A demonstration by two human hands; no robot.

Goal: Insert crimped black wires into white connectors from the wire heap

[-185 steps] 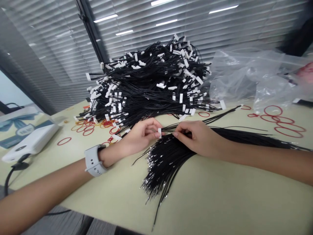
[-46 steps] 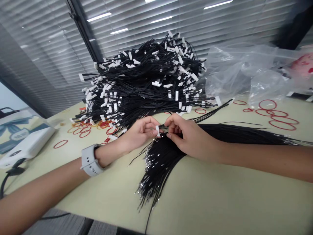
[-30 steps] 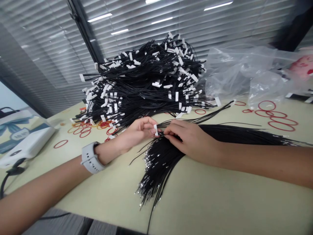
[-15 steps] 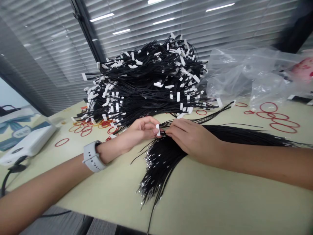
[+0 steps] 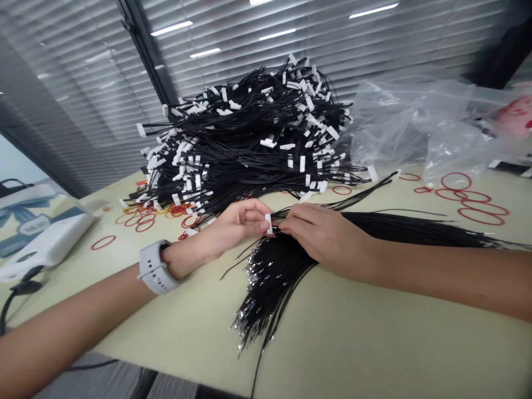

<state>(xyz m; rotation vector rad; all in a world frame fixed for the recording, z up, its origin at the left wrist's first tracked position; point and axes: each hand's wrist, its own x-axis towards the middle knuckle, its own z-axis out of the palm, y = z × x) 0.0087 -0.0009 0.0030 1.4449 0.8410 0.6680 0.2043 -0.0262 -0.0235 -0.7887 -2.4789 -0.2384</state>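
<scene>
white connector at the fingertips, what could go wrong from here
The white connector is small and pinched at the fingertips of the left hand, so it might slip or twist. The right hand sits over the loose black wires, so it could perhaps drag or tangle strands in the bunch.

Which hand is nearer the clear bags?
Right. The right hand is left of the clear bags, on their near side; the left hand, holding a white connector, is farther left.

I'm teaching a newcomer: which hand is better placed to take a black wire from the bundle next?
Probably the right hand: it's directly over the bundle of black wires, while the left hand pinches the white connector.
</scene>
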